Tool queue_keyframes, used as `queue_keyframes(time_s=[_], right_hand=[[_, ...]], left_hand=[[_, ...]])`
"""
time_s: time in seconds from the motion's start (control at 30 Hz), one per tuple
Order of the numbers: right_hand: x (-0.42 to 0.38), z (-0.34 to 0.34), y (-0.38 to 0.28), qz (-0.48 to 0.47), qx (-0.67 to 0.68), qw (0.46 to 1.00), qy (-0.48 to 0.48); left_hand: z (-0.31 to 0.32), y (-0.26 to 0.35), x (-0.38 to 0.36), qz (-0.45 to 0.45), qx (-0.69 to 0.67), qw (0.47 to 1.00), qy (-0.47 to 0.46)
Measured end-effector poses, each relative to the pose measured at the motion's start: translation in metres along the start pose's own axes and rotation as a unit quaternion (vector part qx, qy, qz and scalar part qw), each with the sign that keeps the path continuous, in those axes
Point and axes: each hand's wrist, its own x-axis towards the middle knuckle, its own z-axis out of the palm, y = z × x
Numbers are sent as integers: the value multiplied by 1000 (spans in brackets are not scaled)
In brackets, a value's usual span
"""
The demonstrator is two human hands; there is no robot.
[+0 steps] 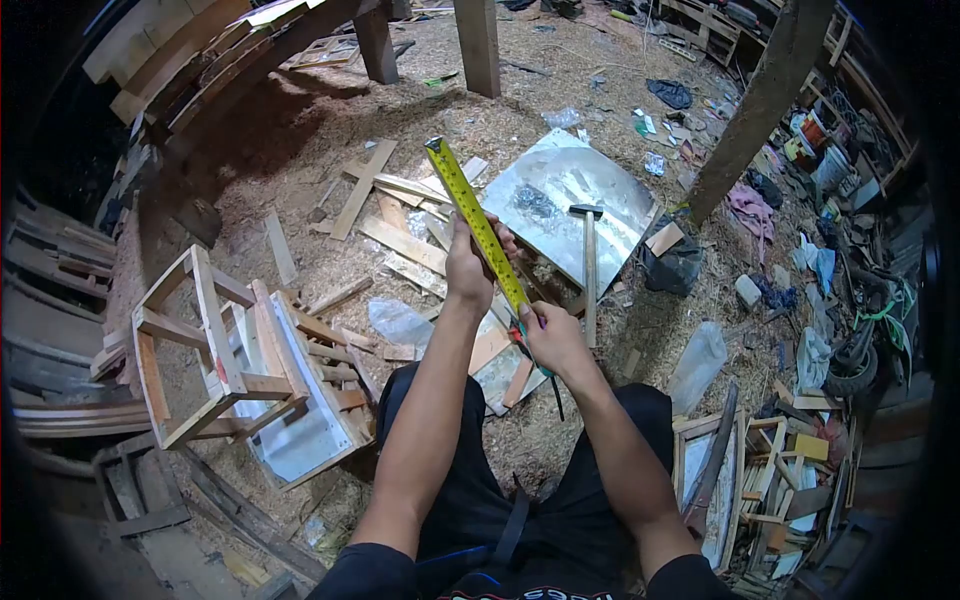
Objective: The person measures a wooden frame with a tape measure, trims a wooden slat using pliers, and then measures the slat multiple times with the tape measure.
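A yellow tape measure (467, 205) is drawn out in front of me, its blade slanting up and to the left with the metal hook at the far end. My left hand (470, 268) is closed around the blade partway along, thumb on one side and fingertips on the other. Lower down, my right hand (556, 342) grips the tape's case, which is mostly hidden by the fingers; a dark strap hangs below it. Beyond my hands, a hammer (590, 255) lies with its head on a square metal-covered panel (625, 185).
Wooden offcuts (405, 245) are scattered on the shavings-covered floor. A wooden frame (205, 340) rests against a metal-topped piece (300, 435) at left. Posts (478, 50) stand ahead, with another post (750, 120) at right. Wood scraps (780, 480) pile up at lower right.
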Motion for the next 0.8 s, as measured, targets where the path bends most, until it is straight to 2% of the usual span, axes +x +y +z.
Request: queue_keyframes(time_s=[0.17, 0.23, 0.27, 0.37, 0.4, 0.53, 0.7, 0.77, 0.8], right_hand=[[4, -1, 0, -5, -38, 999, -19], [6, 1, 1, -1, -34, 999, -6], [6, 3, 1, 2, -31, 1000, 8], [6, 5, 2, -22, -21, 999, 18], [5, 6, 3, -20, -21, 999, 18], [1, 7, 0, -22, -34, 999, 25], [-8, -5, -12, 20, -49, 997, 48], [-7, -9, -4, 22, -104, 993, 45], [-7, -12, -2, 22, -103, 993, 45]], left_hand=[[-7, -3, 0, 18, -3, 1000, -15], [-9, -3, 0, 2, -44, 997, -71], [-9, -4, 0, 0, -43, 997, -70], [-10, -11, 4, 85, 139, 984, -69], [-7, -7, 2, 55, 95, 993, -50], [-9, 3, 5, 33, 16, 998, -53], [-18, 15, 7, 40, -13, 998, -53], [-18, 22, 5, 57, -50, 997, -18], [-18, 25, 4, 62, -62, 996, -28]])
